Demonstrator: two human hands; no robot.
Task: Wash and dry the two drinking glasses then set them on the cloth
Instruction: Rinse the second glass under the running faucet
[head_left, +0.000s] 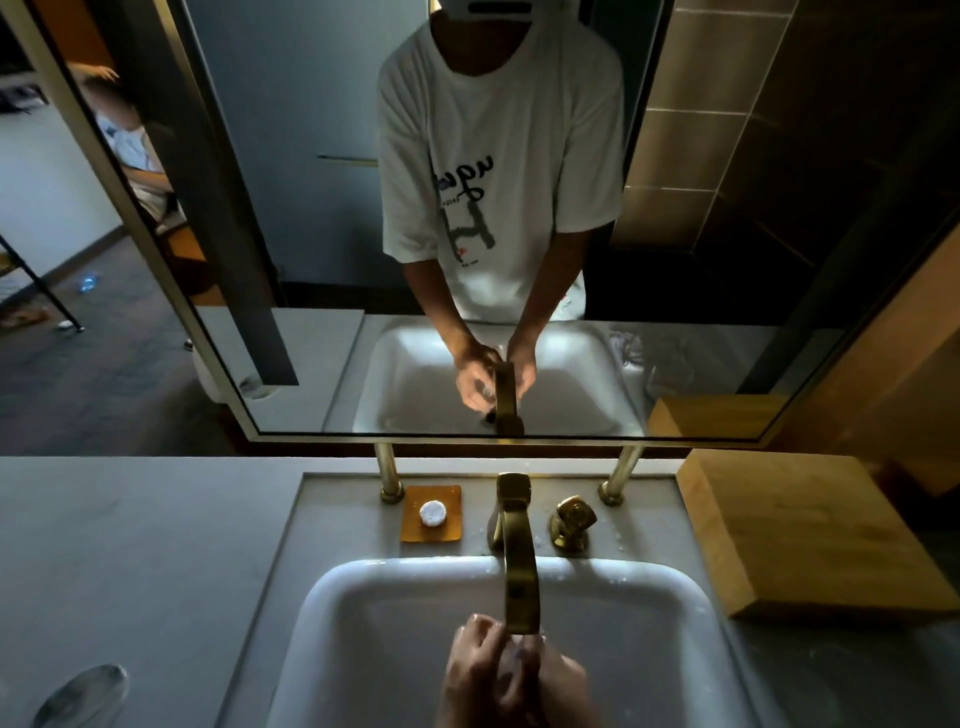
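My left hand (475, 670) and my right hand (563, 686) are together over the white sink (363, 623), right under the spout of the brass faucet (517, 566). Between them they hold a clear drinking glass (511, 667), fingers curled round it; it is mostly hidden by the hands and hard to make out. The mirror (467, 260) shows the same grip from the front. A second clear glass (80, 696) is on the grey counter at the bottom left. I cannot see a cloth directly.
A brass tap handle (571, 522) stands right of the faucet. An amber soap dish with a small white soap (432, 513) sits left of it. A wooden block (800, 530) occupies the counter at right. Two brass mirror posts rise behind the sink.
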